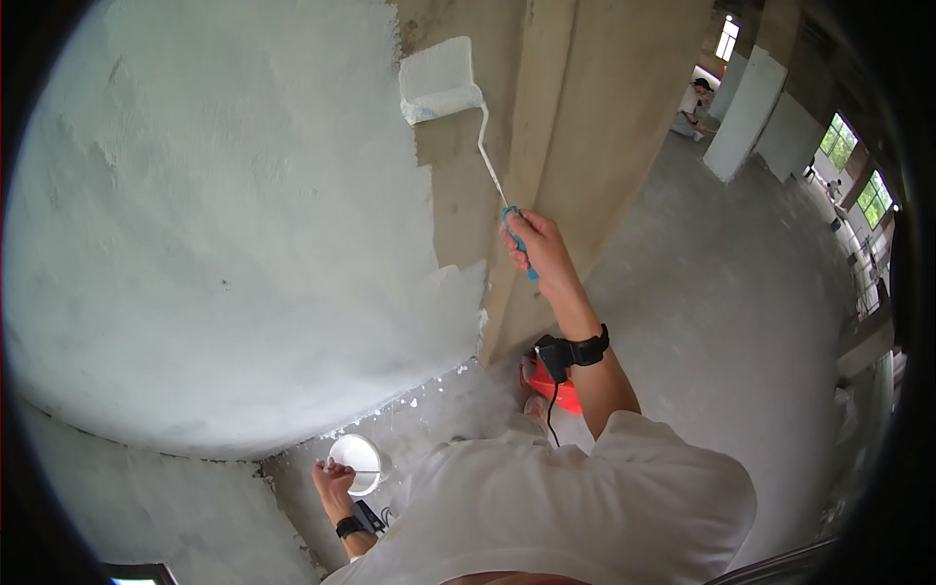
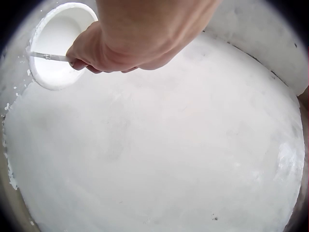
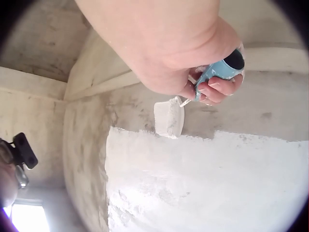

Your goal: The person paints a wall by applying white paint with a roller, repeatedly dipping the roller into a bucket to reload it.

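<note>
My right hand (image 1: pixel 541 249) grips the blue handle (image 3: pixel 218 71) of a paint roller, arm stretched up toward the wall. The white, paint-coated roller sleeve (image 1: pixel 444 103) lies on the wall's bare brown strip, just below a wet white patch. In the right wrist view, the sleeve (image 3: pixel 166 118) overlaps the edge between bare and painted wall. Low at my left, my left hand (image 1: pixel 334 481) holds the thin bail handle (image 2: pixel 48 57) of a white bucket (image 2: pixel 36 31). White paint shows inside the bucket.
White coating covers most of the wall (image 1: pixel 244 214); a bare brown corner (image 1: pixel 575 127) runs beside it. Paint spatters dot the floor along the wall's foot. A red object (image 1: pixel 558 388) is near my feet. Farther back are a person (image 1: pixel 692 105), a pillar (image 1: pixel 746 112) and windows.
</note>
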{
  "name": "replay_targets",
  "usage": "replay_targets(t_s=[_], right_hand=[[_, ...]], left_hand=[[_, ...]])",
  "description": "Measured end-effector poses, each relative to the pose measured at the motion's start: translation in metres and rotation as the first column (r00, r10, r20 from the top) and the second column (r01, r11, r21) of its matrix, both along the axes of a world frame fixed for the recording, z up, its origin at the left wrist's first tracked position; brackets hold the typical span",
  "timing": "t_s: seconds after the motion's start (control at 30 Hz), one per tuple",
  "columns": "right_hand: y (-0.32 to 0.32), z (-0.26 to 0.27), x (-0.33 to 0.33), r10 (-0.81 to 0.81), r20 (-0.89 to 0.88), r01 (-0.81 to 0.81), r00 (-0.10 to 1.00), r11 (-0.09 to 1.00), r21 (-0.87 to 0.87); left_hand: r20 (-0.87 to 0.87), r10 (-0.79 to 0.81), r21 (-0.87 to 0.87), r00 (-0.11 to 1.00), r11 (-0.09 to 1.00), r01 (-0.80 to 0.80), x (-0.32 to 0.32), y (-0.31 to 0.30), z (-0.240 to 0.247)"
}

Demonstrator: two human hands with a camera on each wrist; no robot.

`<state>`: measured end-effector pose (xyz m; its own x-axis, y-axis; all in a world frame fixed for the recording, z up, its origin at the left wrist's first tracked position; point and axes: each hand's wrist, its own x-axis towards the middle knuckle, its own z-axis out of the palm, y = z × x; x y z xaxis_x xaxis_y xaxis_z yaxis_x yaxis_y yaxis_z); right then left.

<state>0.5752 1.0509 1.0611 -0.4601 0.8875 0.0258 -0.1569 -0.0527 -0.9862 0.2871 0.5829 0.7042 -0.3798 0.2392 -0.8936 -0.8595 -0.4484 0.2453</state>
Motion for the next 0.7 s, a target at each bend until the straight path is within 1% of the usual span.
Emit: replay_targets(t_s=[0.1, 0.17, 0.33, 0.53, 0.63, 0.7], right_hand=[[0.007, -0.010, 0.006, 0.015, -0.002, -0.015, 1.000, 0.999, -0.040], [0.013, -0.018, 0.007, 0.025, -0.004, -0.025, 1.000, 0.999, -0.033], [0.009, -0.040, 0.008, 0.060, 0.030, -0.060, 0.998, 0.998, -0.023], [0.010, -0.066, 0.009, 0.046, 0.060, -0.041, 0.997, 0.995, -0.090], [0.014, -0.076, 0.006, 0.027, 0.068, -0.018, 0.997, 0.992, -0.124], [0.012, -0.081, 0.004, 0.009, 0.057, -0.001, 0.998, 0.989, -0.145]], left_hand=[[-0.028, 0.014, 0.009, 1.000, 1.000, -0.014, 0.004, -0.005, 0.007], [-0.026, 0.038, 0.004, 0.999, 0.999, -0.038, 0.004, -0.007, 0.010], [-0.015, 0.082, -0.007, 0.997, 0.997, -0.082, 0.003, -0.022, -0.006], [-0.037, 0.108, -0.055, 0.993, 0.992, -0.110, 0.004, -0.029, -0.007], [-0.007, 0.144, -0.079, 0.990, 0.986, -0.144, 0.002, -0.031, -0.007], [0.030, 0.157, -0.053, 0.987, 0.986, -0.156, 0.000, -0.037, -0.008]])
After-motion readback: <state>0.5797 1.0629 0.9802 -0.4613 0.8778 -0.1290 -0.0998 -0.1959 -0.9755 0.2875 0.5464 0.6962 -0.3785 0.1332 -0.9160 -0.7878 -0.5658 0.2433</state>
